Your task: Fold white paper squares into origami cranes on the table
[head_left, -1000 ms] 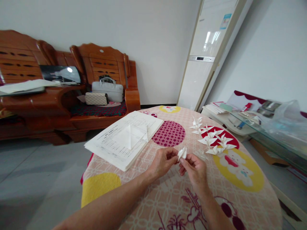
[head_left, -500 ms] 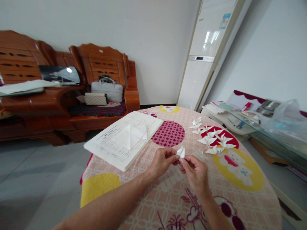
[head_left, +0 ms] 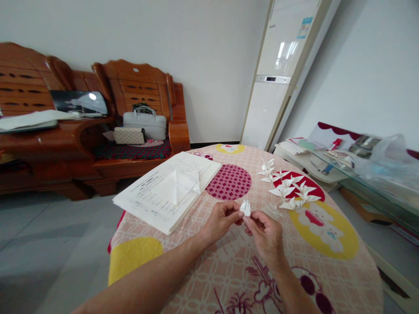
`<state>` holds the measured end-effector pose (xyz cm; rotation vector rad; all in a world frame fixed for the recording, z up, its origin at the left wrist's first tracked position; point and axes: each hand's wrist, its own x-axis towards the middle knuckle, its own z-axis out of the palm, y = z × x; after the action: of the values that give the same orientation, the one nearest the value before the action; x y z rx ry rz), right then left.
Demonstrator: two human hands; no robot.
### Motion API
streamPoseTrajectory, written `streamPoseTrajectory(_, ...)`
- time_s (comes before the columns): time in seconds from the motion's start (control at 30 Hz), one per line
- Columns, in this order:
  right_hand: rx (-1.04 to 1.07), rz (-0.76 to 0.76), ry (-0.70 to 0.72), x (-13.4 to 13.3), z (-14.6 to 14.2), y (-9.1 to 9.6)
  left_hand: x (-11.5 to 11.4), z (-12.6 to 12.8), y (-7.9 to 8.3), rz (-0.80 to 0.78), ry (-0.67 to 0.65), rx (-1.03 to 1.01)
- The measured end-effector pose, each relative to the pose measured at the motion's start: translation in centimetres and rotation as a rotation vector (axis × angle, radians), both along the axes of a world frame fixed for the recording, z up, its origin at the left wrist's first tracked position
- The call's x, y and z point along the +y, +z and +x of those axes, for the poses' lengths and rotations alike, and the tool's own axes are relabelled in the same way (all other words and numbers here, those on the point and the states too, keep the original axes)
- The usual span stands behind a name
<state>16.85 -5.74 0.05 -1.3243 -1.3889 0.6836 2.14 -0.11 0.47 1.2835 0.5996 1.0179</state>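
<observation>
My left hand (head_left: 221,220) and my right hand (head_left: 266,233) meet above the round table (head_left: 235,270), both pinched on one small folded white paper piece (head_left: 245,207) held between their fingertips. Several finished white paper cranes (head_left: 288,188) lie in a cluster on the cloth just beyond my right hand. A stack of printed paper sheets (head_left: 170,192) with a creased white square on top lies to the left of my hands.
The table carries a pink patterned cloth with red and yellow circles. A wooden sofa (head_left: 98,126) holding a grey handbag (head_left: 144,123) stands at the back left. A tall white air conditioner (head_left: 278,83) stands behind, and a glass-topped shelf (head_left: 360,174) with clutter is at the right.
The folded paper piece has been pressed smaller and lower between my fingertips. Both hands stay in the same place over the table.
</observation>
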Motion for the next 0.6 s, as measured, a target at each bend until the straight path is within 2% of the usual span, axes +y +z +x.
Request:
streamPoseTrajectory(0.27, -0.047, 0.039, -0.050, -0.38, -0.05, 0.03, -0.08, 0.25, -0.35, -0.021, -0.010, 0.029)
streamPoseTrajectory(0.37, 0.025, 0.007, -0.037, -0.45, -0.23, -0.02, -0.28, 0.34, -0.34, -0.009, 0.020, 0.067)
streamPoseTrajectory(0.47, 0.168, -0.052, 0.000, -0.40, -0.41, 0.14, -0.63, 0.39, 0.03, -0.008, 0.053, 0.085)
streamPoseTrajectory(0.6, 0.274, -0.152, 0.129, -0.29, -0.27, 0.67, -0.91, 0.30, 0.55, -0.031, 0.065, 0.087)
